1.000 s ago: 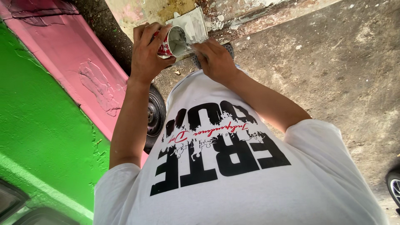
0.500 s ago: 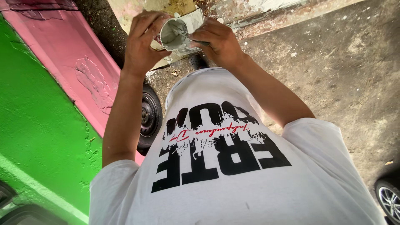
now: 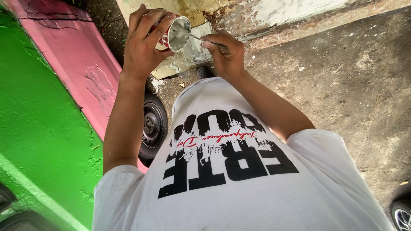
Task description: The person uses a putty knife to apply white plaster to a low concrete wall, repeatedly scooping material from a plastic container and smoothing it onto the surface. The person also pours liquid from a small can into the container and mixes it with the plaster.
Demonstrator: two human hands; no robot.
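Note:
My left hand grips a small open tin with a red label, tilted so its mouth faces me; grey paste coats its inside. My right hand pinches a thin metal tool whose tip reaches into the tin's mouth. Both hands are raised in front of my white printed T-shirt. Under the hands lies a flat board smeared with grey-white paste.
A green and pink painted vehicle body fills the left side, with a patch of pink filler on it. A small black wheel sits beside my shirt. Rough concrete ground lies to the right; another wheel shows at the bottom right.
The tin has tilted more toward me and both hands have shifted slightly left in view. The right hand moved off the tin's side and now works the thin tool into its mouth.

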